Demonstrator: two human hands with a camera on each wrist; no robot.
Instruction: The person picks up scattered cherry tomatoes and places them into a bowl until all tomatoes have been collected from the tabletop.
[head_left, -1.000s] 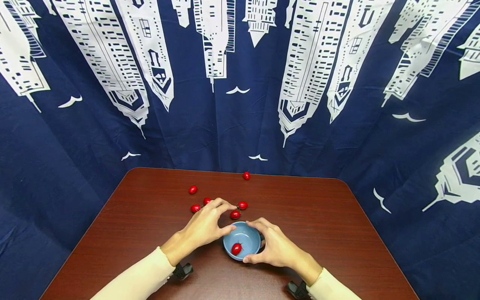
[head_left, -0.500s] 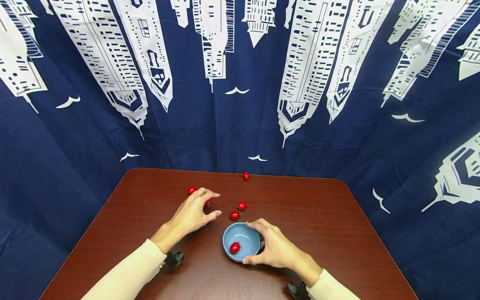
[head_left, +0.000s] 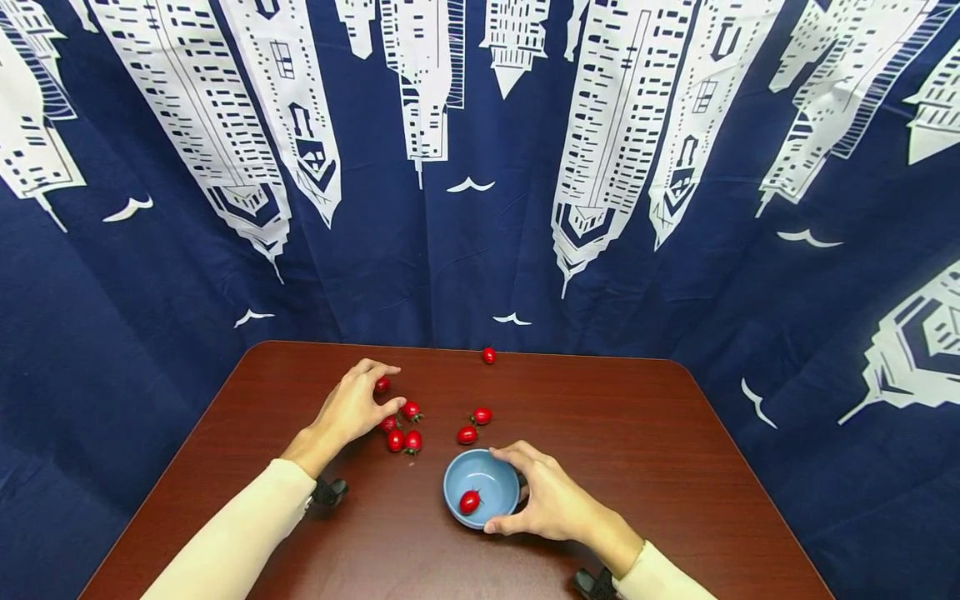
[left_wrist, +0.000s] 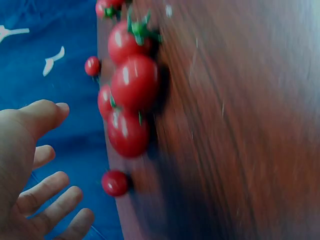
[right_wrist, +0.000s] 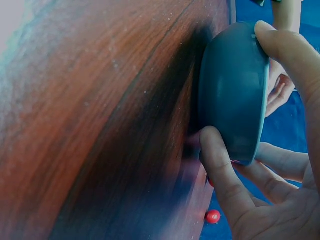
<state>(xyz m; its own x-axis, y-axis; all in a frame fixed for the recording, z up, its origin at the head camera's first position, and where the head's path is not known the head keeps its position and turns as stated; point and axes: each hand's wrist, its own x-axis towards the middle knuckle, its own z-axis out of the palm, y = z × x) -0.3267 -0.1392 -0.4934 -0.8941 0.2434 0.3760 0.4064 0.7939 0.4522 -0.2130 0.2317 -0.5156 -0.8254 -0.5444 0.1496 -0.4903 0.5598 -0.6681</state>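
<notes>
A small blue bowl [head_left: 482, 476] stands on the table with one cherry tomato [head_left: 469, 502] inside. My right hand [head_left: 546, 498] grips the bowl's right side, thumb at the near rim and fingers around the far side; the right wrist view shows fingertips [right_wrist: 212, 137] against its outer wall. My left hand [head_left: 352, 408] is over the left group of cherry tomatoes, thumb and fingers spread apart with nothing between them. Several tomatoes of that group [head_left: 413, 442] lie just right of and below the hand. Another tomato [head_left: 382, 384] shows between thumb and index finger, partly covered.
Two cherry tomatoes [head_left: 467, 435] lie just behind the bowl. A single tomato [head_left: 489, 356] sits near the far edge of the brown wooden table [head_left: 600, 417]. A dark blue cloth [head_left: 465, 250] with white buildings hangs behind the table.
My left hand has moved left from beside the bowl to the left tomato group, uncovering several tomatoes. My right hand stays on the bowl, which has hardly moved.
</notes>
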